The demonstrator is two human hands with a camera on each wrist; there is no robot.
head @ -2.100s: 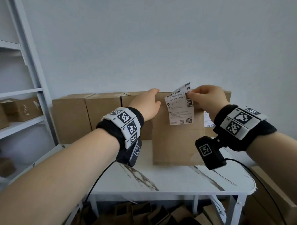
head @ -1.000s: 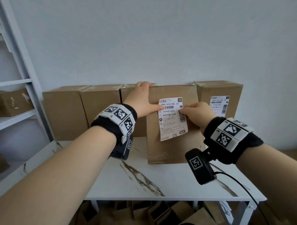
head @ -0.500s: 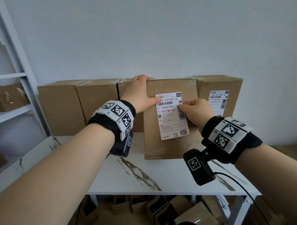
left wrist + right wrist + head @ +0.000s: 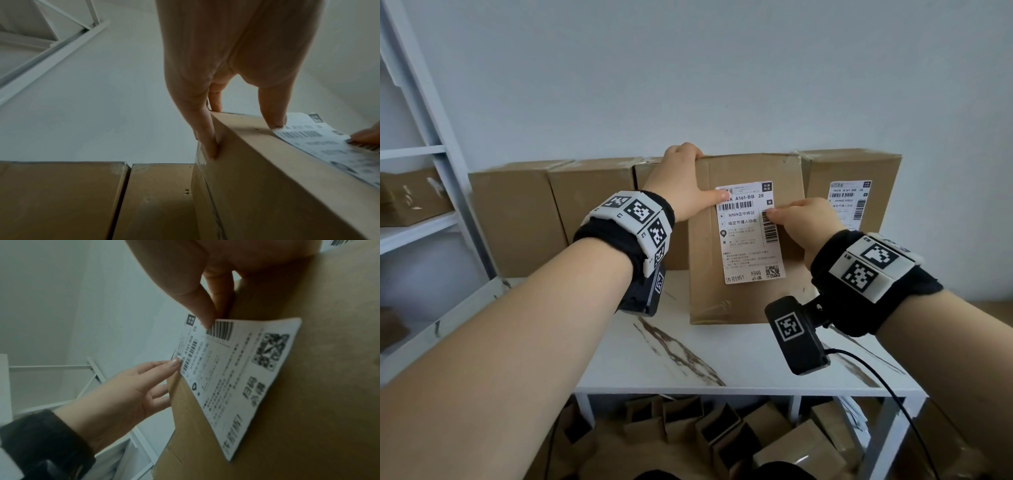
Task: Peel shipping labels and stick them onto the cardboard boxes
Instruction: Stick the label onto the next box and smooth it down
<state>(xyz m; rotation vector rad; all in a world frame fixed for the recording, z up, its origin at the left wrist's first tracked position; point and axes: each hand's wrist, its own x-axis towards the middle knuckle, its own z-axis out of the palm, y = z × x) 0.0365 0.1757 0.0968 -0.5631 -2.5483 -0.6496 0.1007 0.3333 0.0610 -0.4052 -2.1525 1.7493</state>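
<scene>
A brown cardboard box stands upright on the white table. A white shipping label lies against the box's front face. My left hand grips the box's top left corner, fingers over the edge and thumb on the label's top left corner. My right hand pinches the label's right edge at the barcode, thumb on top. The label's bottom corner looks slightly lifted in the right wrist view.
A row of plain boxes stands along the wall behind. At the right a box bears a label. A white shelf frame stands at the left. Several small boxes lie under the marbled table.
The label went from hanging in my right hand above the box to lying on its front face. My left thumb came down onto the label's corner. In the last half second both hands held still.
</scene>
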